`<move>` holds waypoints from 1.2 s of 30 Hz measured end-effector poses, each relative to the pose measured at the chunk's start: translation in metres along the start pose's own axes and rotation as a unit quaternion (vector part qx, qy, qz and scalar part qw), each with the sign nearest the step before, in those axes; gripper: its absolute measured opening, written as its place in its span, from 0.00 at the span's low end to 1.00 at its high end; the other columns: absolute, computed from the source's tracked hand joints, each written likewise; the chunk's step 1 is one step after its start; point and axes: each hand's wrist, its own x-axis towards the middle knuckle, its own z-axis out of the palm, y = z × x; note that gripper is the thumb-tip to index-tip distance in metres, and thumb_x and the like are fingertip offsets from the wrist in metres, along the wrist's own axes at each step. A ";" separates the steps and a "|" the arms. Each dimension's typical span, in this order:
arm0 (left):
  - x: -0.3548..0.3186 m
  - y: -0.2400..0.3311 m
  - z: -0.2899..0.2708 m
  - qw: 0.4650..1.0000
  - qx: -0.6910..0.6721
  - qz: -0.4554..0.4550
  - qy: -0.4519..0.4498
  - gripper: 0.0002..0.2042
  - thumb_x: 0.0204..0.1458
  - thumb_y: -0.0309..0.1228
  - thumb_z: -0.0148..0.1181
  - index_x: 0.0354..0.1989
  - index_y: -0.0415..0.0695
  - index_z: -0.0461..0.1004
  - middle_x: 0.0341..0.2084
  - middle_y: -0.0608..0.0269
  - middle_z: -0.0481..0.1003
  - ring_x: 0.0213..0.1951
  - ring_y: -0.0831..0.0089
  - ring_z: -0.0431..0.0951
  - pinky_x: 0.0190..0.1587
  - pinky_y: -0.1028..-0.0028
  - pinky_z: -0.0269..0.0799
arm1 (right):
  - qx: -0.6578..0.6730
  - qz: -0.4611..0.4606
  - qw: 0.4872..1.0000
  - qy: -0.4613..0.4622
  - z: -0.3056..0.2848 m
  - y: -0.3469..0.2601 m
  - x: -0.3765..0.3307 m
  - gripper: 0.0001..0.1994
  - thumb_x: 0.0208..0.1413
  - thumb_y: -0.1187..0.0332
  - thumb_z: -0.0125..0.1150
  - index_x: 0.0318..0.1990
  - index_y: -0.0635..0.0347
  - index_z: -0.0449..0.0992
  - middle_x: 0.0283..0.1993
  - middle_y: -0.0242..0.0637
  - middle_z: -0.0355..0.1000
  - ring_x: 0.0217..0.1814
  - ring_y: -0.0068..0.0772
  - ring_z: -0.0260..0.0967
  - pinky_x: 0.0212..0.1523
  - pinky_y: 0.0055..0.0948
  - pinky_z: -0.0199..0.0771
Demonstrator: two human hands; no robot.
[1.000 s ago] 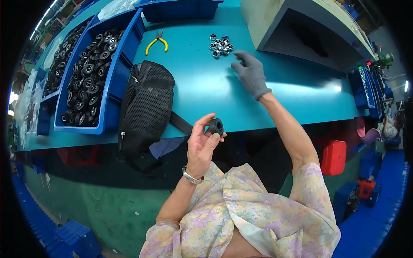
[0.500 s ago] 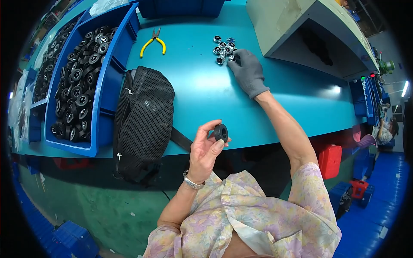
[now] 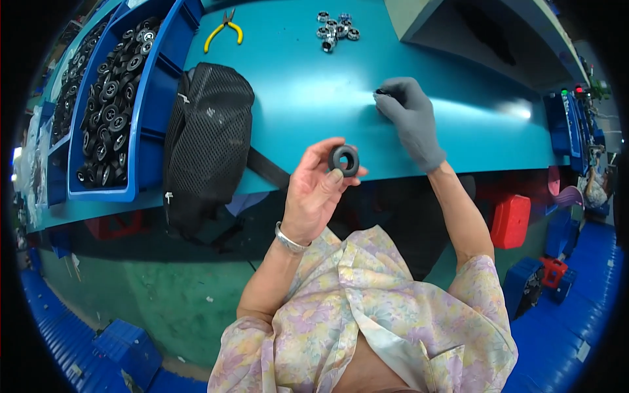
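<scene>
left hand (image 3: 319, 190): bare, pinching black ring (image 3: 335, 157) between thumb and fingers | right hand (image 3: 413, 121): gloved, gripping small dark part (image 3: 382, 92) at fingertips, mostly hidden | ring: showing against tabletop (image 3: 301, 98) near front edge, left of gloved hand | chrome pieces (image 3: 335, 29): lying clustered beyond both hands

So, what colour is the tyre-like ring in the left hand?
The tyre-like ring is black, clearest in the head view.
</scene>
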 end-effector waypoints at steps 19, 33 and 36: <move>-0.024 -0.044 0.066 0.988 0.060 -0.092 -0.109 0.22 0.57 0.27 0.59 0.59 0.39 0.62 0.53 0.59 0.70 0.50 0.75 0.72 0.51 0.71 0.74 | 0.228 -0.155 0.960 0.049 -0.026 -0.010 -0.165 0.15 0.52 0.84 0.58 0.47 0.63 0.71 0.47 0.38 0.66 0.40 0.22 0.69 0.35 0.21 0.73; -0.038 -0.052 0.082 0.982 0.141 -0.112 -0.051 0.20 0.55 0.25 0.61 0.56 0.35 0.66 0.46 0.61 0.73 0.46 0.78 0.73 0.51 0.76 0.72 | 0.180 -0.184 0.961 0.097 -0.033 0.013 -0.187 0.16 0.47 0.83 0.65 0.44 0.58 0.74 0.52 0.38 0.66 0.53 0.29 0.65 0.48 0.25 0.70; -0.041 -0.054 0.084 0.969 0.226 -0.095 -0.042 0.19 0.56 0.25 0.59 0.56 0.35 0.67 0.45 0.63 0.73 0.46 0.79 0.73 0.51 0.77 0.70 | 0.191 -0.165 0.963 0.095 -0.029 0.018 -0.191 0.17 0.46 0.83 0.66 0.44 0.57 0.74 0.52 0.37 0.64 0.52 0.28 0.65 0.48 0.24 0.69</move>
